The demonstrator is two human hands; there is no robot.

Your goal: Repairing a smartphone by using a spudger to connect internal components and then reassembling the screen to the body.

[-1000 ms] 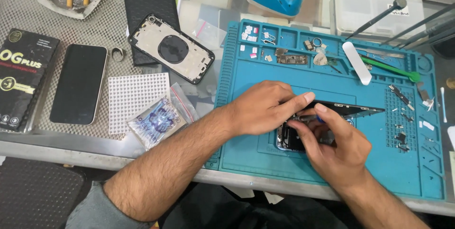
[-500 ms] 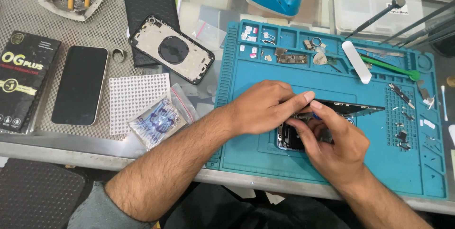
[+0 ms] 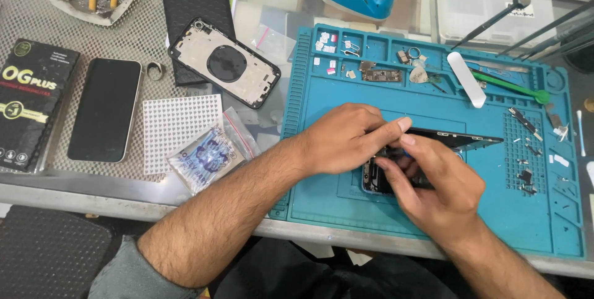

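Blue mat [image 3: 346,200] on the bench [image 3: 37,181] carries an opened phone [image 3: 380,178] near its middle, where it lay a second ago. Both hands have barely shifted: left hand [image 3: 343,138] curled over the phone's left, fingers pressing it; right hand [image 3: 436,184] pinching something small inside, too hidden to identify.

Opened black phone [image 3: 396,178], flat on blue mat [image 3: 322,150], screen [image 3: 461,140] raised.

My left hand [image 3: 343,138] lies palm down, fingers stretched rightward; my right hand [image 3: 433,184] curls beside it, fingertips pinched together, both forearms angled inward.
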